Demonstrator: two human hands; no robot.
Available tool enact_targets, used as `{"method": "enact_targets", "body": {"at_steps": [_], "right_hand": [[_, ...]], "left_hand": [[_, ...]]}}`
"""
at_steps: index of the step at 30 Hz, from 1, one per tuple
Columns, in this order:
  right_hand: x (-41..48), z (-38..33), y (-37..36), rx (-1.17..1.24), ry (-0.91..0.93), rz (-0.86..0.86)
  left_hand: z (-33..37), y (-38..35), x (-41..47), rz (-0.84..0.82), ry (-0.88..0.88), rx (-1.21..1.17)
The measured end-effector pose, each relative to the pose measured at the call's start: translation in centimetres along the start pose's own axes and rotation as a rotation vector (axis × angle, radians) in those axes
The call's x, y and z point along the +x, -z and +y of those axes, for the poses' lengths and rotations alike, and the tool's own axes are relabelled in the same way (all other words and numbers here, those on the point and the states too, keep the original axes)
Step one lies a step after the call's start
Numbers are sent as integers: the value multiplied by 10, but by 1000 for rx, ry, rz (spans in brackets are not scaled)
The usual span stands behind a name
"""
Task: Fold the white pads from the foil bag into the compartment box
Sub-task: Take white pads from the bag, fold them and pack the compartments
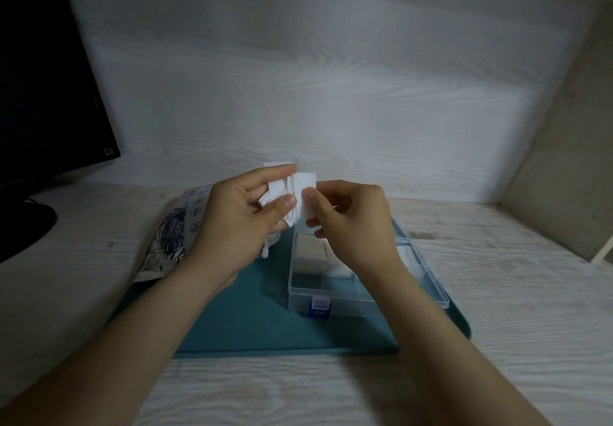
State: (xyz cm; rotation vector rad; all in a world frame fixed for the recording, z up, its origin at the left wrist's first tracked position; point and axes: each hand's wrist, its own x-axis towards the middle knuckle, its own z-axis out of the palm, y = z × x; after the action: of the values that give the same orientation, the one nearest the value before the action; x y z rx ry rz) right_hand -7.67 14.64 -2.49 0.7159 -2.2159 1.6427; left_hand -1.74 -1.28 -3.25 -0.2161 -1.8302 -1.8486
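My left hand (238,216) grips a small stack of white pads (278,190) between thumb and fingers, held above the far edge of the tray. My right hand (348,220) pinches the front pad (304,182) of that stack with thumb and forefinger. Below the hands sits the clear compartment box (331,289) with a blue latch, open, with white folded pads (311,256) in its back left compartment. The foil bag (175,236), printed with dark marks, lies to the left, partly hidden by my left wrist.
A teal tray (252,323) on the pale wooden desk carries the box and the bag's edge. A dark monitor (43,87) and its stand are at the far left. A wood-grain wall runs behind, and a beige side wall closes the right.
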Motion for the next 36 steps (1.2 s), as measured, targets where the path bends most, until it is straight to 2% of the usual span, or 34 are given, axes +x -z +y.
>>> {"method": "enact_targets", "body": {"at_steps": [10, 14, 22, 27, 31, 36], "right_hand": [[-2, 5, -7, -44, 8, 55], [-3, 4, -8, -57, 12, 24], [-1, -7, 5, 250, -206, -29], [-1, -13, 11, 379, -255, -35], [3, -12, 22, 409, -263, -22], [3, 1, 53, 300, -293, 24]], "left_hand": [[-4, -2, -2, -15, -67, 158], [-6, 1, -1, 31, -108, 231], [-11, 1, 2, 126, -142, 289], [-11, 4, 4, 251, -226, 279], [-13, 1, -1, 277, -301, 489], [-13, -15, -13, 211, -391, 643]]}}
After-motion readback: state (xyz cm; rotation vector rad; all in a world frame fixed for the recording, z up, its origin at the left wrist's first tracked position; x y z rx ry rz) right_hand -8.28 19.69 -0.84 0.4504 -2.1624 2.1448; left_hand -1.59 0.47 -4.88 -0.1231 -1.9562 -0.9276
